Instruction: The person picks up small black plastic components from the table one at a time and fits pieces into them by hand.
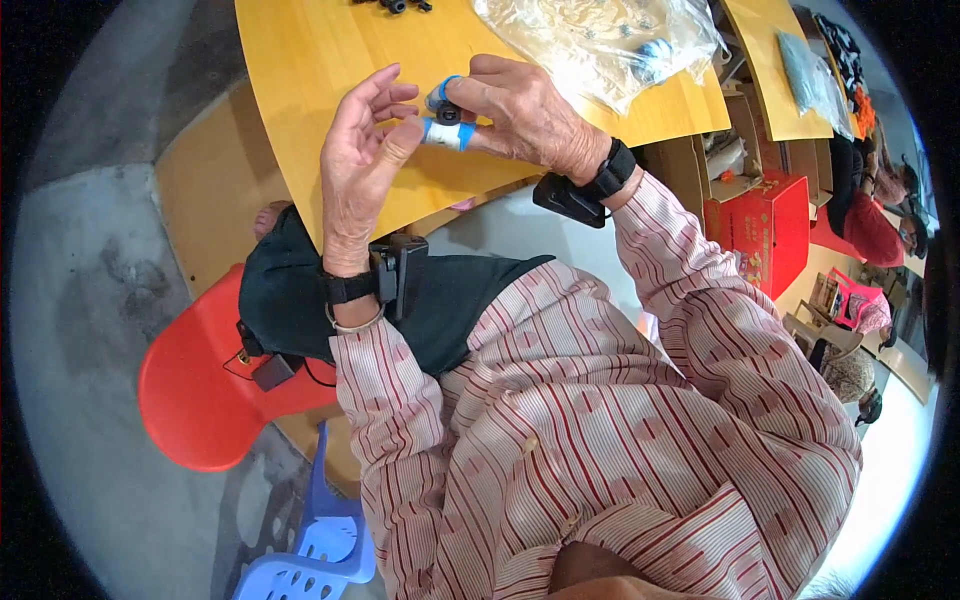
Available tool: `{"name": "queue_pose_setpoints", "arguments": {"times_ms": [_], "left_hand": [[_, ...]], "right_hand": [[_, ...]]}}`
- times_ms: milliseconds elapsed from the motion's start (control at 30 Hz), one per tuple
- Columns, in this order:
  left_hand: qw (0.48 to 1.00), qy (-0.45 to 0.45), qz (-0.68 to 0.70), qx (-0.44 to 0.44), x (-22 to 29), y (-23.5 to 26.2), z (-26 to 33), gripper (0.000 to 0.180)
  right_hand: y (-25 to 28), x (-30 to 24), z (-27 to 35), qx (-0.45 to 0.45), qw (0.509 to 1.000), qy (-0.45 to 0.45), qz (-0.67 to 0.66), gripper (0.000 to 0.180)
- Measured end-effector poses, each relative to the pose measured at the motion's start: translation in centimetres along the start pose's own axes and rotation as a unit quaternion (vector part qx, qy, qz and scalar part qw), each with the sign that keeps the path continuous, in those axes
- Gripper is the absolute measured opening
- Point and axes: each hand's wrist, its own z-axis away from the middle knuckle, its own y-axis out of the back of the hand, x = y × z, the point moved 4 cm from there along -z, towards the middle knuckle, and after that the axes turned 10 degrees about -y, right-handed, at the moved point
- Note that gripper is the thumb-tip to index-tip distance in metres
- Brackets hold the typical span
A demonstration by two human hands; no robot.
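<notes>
Just above the near edge of the yellow wooden table [300, 90], both hands meet over a small blue-and-white plastic part with a black round piece [446, 118]. The right hand [525, 115] has its thumb and forefinger closed on the top of the part, where the black piece sits against a blue loop. The left hand [362, 150] stands palm-in beside it, fingers spread and slightly curled, its thumb tip pressed to the white-and-blue lower end of the part; the other fingers grip nothing.

As I judge it, the hold is slight: only fingertips carry the part, and it hangs over the table's edge, so a slip while the black piece is pressed could drop it to the lap or the grey floor [90, 300] by the red plastic chair [195, 400]. The black piece looks small enough to pop free and roll.

Toward the far edge lies a crumpled clear plastic bag [590, 40] holding more small pieces, some blue and dark; their exact kind cannot be made out. A few loose black pieces [392, 5] rest at the far edge. Beyond the right corner an open red cardboard box [765, 225] stands on the floor; its contents are unclear.
</notes>
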Motion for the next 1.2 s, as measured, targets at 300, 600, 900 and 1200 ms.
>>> {"name": "queue_pose_setpoints", "arguments": {"times_ms": [300,600,900,1200], "left_hand": [[0.997,0.066,-0.032,-0.017,-1.2,0.1,0.3,0.046],[0.994,0.102,-0.047,-0.016,-4.3,2.7,1.5,0.043],[0.993,0.108,-0.055,-0.002,-6.0,3.5,2.2,0.043],[0.994,0.101,-0.037,0.027,-5.0,2.7,2.3,0.041]], "right_hand": [[2.0,0.1,1.8,0.018,0.999,-0.025,0.03,0.028],[9.8,8.7,13.3,0.139,0.949,-0.25,0.131,0.02],[16.0,19.2,30.2,0.018,0.832,-0.474,0.288,0.036],[12.7,19.1,34.0,-0.044,0.765,-0.534,0.356,0.044]]}}
